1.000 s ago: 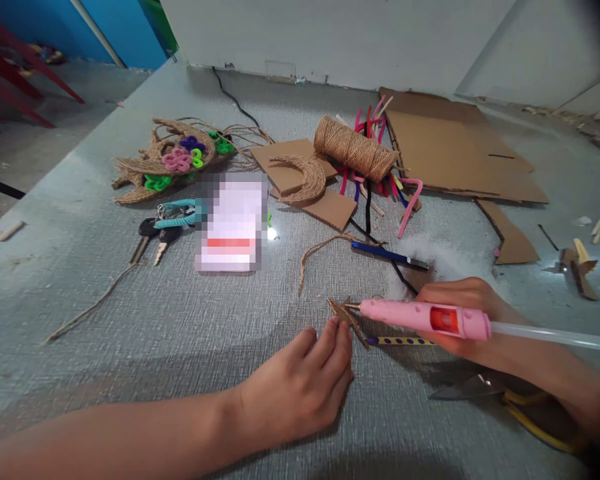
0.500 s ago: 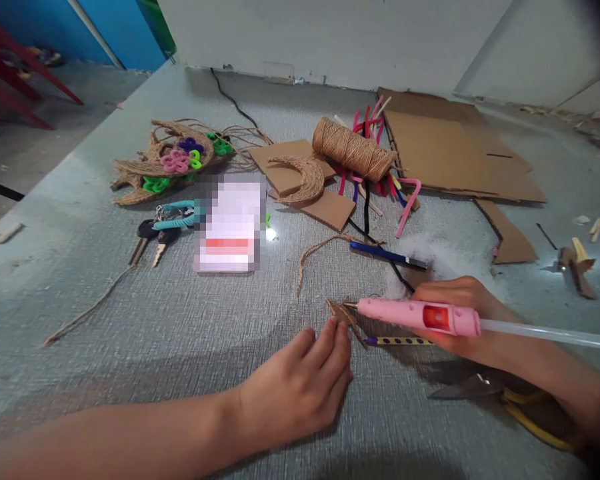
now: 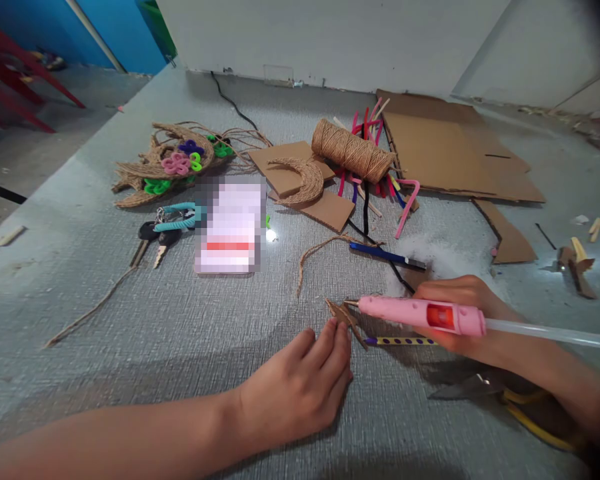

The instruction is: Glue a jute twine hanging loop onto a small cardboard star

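My right hand (image 3: 453,300) is closed around a pink hot glue gun (image 3: 400,310) with a clear glue stick (image 3: 545,332) sticking out of its back. The gun's metal nozzle points left, at the upper edge of a small cardboard piece (image 3: 347,321) with twine along its edges. My left hand (image 3: 303,380) has its fingertips pressed on that piece, holding it against the table; its thumb is hidden. Just right of the piece lies a yellow pencil with purple dots (image 3: 400,341), partly under my right hand. A blue utility knife (image 3: 387,255) and a loose strand of twine (image 3: 307,253) lie beyond.
Scissors (image 3: 520,403) lie below my right forearm. Farther back are a twine spool (image 3: 353,152) on pipe cleaners, a twine-covered crescent (image 3: 310,181), cardboard sheets (image 3: 445,153), a phone (image 3: 233,227), keys (image 3: 160,248) and twine shapes with pipe-cleaner flowers (image 3: 175,162).
The glue gun has shifted very slightly right along the cardboard piece's edge. My left hand stays in the same place on the piece.
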The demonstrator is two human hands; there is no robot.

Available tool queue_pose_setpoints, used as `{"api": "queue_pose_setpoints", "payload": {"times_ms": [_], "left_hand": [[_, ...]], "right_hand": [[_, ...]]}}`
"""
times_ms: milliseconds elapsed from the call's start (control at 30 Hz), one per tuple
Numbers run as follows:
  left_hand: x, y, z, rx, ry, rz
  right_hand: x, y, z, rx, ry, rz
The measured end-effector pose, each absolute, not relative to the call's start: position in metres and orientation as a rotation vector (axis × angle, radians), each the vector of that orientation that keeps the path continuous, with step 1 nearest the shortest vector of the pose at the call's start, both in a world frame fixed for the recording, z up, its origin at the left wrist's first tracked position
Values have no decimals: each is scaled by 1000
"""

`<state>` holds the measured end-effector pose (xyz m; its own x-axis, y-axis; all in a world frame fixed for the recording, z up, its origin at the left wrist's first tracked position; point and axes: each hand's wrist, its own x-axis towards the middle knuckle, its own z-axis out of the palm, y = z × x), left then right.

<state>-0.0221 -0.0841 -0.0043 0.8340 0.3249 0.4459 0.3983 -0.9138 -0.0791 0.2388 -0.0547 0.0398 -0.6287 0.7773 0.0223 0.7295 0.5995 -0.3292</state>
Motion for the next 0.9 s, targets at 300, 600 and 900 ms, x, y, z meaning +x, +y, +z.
{"api": "queue_pose_setpoints", "payload": {"times_ms": [300,600,900], "left_hand": [[-24,-84,-5,-2862,-539,-624],[-24,-84,-6,-2859,-543,-644],[-22,-84,-4,-2854,-550,-662]], "right_hand": [[237,-55,46,-1419,-2630,582],[234,-53,42,-1321,-2593,610],[232,-53,46,-1454,-2602,638]]}}
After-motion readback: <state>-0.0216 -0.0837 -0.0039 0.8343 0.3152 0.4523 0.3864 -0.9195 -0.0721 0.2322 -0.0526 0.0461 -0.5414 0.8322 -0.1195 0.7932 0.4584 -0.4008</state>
